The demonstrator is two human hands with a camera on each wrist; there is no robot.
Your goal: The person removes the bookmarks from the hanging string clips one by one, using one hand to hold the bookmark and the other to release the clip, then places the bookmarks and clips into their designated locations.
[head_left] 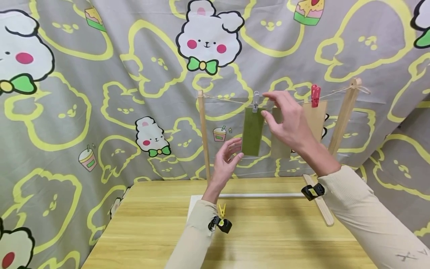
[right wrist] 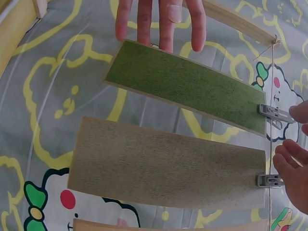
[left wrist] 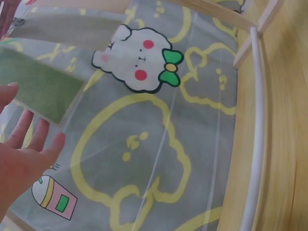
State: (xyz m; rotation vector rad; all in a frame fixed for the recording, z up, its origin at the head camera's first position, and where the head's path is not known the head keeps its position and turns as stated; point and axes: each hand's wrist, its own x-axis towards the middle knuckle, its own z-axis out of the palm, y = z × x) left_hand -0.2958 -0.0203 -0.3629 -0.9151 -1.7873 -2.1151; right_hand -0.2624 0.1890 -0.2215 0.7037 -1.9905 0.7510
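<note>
A green rectangular card [head_left: 252, 131] hangs from a string by a clear clothespin [head_left: 256, 101]. My right hand [head_left: 291, 118] is raised beside that clothespin, thumb and index finger spread apart, fingertips close to it. Low at the card's left edge is my left hand [head_left: 227, 160], its fingers loosely extended and the thumb apart from them. In the right wrist view the left fingers [right wrist: 167, 24] show behind the card's lower end. A grey-beige card [right wrist: 168, 163] hangs alongside from a second clothespin [right wrist: 269, 181], partly covered by my right hand in the head view.
A red clothespin [head_left: 315, 96] holds a tan card [head_left: 315, 117] farther right. The string [head_left: 225, 99] runs between two wooden posts [head_left: 203, 134]. On the wooden table [head_left: 151, 220] are a white rod [head_left: 262, 195], a wooden foot bar [head_left: 324, 209] and a yellow clothespin [head_left: 221, 210]. Patterned cloth hangs behind.
</note>
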